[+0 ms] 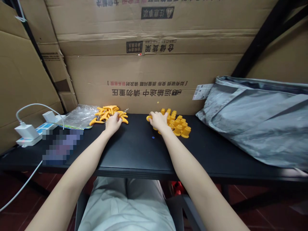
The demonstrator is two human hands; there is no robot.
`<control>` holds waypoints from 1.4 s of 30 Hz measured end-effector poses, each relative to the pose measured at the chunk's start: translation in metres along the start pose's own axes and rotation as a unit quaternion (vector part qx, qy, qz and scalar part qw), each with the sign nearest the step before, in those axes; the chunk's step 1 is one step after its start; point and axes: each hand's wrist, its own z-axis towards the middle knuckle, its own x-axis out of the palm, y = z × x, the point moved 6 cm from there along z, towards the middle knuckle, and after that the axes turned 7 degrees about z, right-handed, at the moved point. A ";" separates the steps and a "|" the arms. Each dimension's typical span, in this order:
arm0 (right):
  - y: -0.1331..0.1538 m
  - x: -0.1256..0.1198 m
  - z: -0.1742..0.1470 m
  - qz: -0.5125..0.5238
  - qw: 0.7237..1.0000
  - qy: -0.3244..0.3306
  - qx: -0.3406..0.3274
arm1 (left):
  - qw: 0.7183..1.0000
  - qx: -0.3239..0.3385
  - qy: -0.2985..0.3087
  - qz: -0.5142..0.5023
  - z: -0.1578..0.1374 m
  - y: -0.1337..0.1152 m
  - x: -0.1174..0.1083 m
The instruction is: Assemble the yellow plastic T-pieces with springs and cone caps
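Note:
My left hand is over a small pile of yellow-orange curved plastic pieces, some with metal chains. Its fingers are closed at the front of the pile, around a curved piece that they mostly hide. On the black table's right half, my right hand reaches to the left edge of several yellow cup-shaped plastic pieces, which stand in rough rows with wide rims down. A rounded yellow end of one such piece shows at its fingertips. The hand covers the rest of it.
A clear plastic bag lies left of the pile. Nearer are a power strip with white chargers and a blurred-out flat object. A big grey bag fills the right side. Printed cardboard walls the back.

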 end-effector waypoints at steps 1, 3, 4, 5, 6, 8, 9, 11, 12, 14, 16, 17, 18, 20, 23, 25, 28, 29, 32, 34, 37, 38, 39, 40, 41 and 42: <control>-0.002 0.001 0.000 -0.001 1.000 -0.001 0.010 | 1.000 0.000 0.001 -0.004 0.000 0.000 0.000; -0.006 0.003 0.001 0.002 1.000 0.001 0.026 | 1.000 -0.003 0.001 -0.012 0.000 0.000 -0.001; -0.008 0.005 0.001 0.005 0.999 0.002 0.033 | 1.000 -0.005 -0.001 -0.014 0.000 0.000 -0.002; -0.010 0.006 0.002 0.009 0.999 0.003 0.039 | 1.000 -0.008 -0.003 -0.015 0.000 0.000 -0.003; -0.011 0.007 0.002 0.011 0.999 0.003 0.044 | 1.000 -0.011 -0.005 -0.015 -0.001 0.000 -0.004; -0.012 0.007 0.002 0.013 0.999 0.003 0.052 | 1.000 -0.015 -0.009 -0.014 -0.001 0.001 -0.006; -0.013 0.007 0.002 0.012 0.998 0.005 0.055 | 1.000 -0.015 -0.011 -0.016 -0.001 0.001 -0.006; -0.013 0.007 0.002 0.012 0.998 0.013 0.059 | 1.000 -0.008 -0.017 -0.021 0.000 0.002 -0.007; -0.012 0.007 0.002 0.013 0.998 0.017 0.060 | 0.999 0.001 -0.023 -0.023 0.001 0.003 -0.007; -0.012 0.007 0.001 0.016 0.998 0.021 0.062 | 0.999 0.025 -0.040 -0.020 0.003 0.004 -0.007; -0.011 0.006 0.001 0.015 0.998 0.021 0.063 | 0.998 0.043 -0.051 -0.001 0.004 0.007 -0.006; -0.011 0.006 0.001 0.014 0.998 0.019 0.063 | 0.998 0.043 -0.050 0.015 0.005 0.010 -0.005; -0.011 0.006 0.001 0.013 0.998 0.017 0.063 | 0.998 0.035 -0.043 0.033 0.006 0.014 -0.003; -0.011 0.007 0.001 0.011 0.998 0.014 0.062 | 0.997 -0.002 -0.019 0.070 0.007 0.024 0.002; -0.010 0.007 0.001 0.010 0.998 0.013 0.060 | 0.992 -0.065 0.032 0.104 0.008 0.039 0.009; -0.010 0.007 0.001 0.009 0.998 0.010 0.058 | 0.989 -0.087 0.055 0.109 0.009 0.047 0.012; -0.009 0.006 0.000 0.008 0.998 0.005 0.057 | 0.988 -0.093 0.056 0.109 0.009 0.050 0.013; -0.009 0.005 0.000 0.008 0.998 0.005 0.057 | 0.988 -0.092 0.051 0.110 0.009 0.051 0.012; -0.009 0.005 0.000 0.008 0.998 0.005 0.057 | 0.988 -0.085 0.032 0.121 0.007 0.049 0.007; -0.009 0.006 0.000 0.009 0.998 0.007 0.057 | 0.988 -0.074 0.021 0.131 0.005 0.046 0.005; -0.010 0.007 0.000 0.010 0.998 0.011 0.060 | 0.989 -0.047 0.027 0.135 0.004 0.042 0.006; -0.010 0.007 0.000 0.010 0.998 0.012 0.061 | 0.990 -0.039 0.037 0.133 0.004 0.041 0.007; -0.010 0.008 0.000 0.009 0.998 0.013 0.062 | 0.990 -0.036 0.049 0.128 0.004 0.041 0.009; -0.009 0.008 0.000 0.008 0.998 0.015 0.063 | 0.990 -0.035 0.059 0.122 0.004 0.040 0.011; -0.009 0.008 0.000 0.006 0.998 0.016 0.063 | 0.990 -0.038 0.067 0.116 0.004 0.041 0.012; -0.009 0.008 0.000 0.005 0.998 0.017 0.064 | 0.991 -0.040 0.072 0.110 0.004 0.041 0.013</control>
